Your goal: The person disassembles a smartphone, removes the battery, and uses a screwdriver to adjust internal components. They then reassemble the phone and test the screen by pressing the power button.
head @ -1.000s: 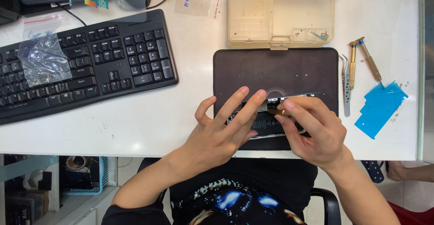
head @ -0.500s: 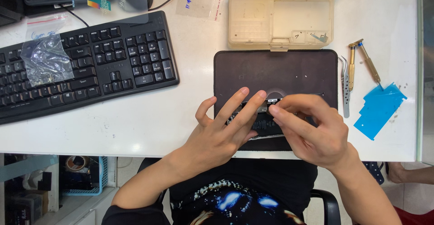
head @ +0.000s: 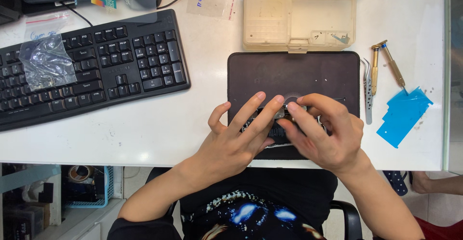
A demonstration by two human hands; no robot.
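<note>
A dark opened phone (head: pixel 279 133) lies on a dark brown work mat (head: pixel 294 71) at the desk's front edge. My left hand (head: pixel 236 141) presses on the phone from the left, fingers spread and index and middle fingertips on its upper end. My right hand (head: pixel 328 134) covers the phone's right half. Its fingers curl around a thin metal tool (head: pixel 340 99), of which only the end shows past the knuckles. The index fingertip meets my left fingertips at the phone's top. Most of the phone is hidden under both hands.
Tweezers (head: pixel 368 93), two brass screwdrivers (head: pixel 393 66) and a blue film piece (head: pixel 402 114) lie right of the mat. A beige plastic parts case (head: pixel 299 18) stands open behind it. A black keyboard (head: pixel 96 66) with a crumpled plastic bag (head: pixel 46 66) fills the left.
My right hand has slid left and closed over the thin tool, which showed plainly before. Its fingertips now touch my left fingertips. My left hand has stayed in place.
</note>
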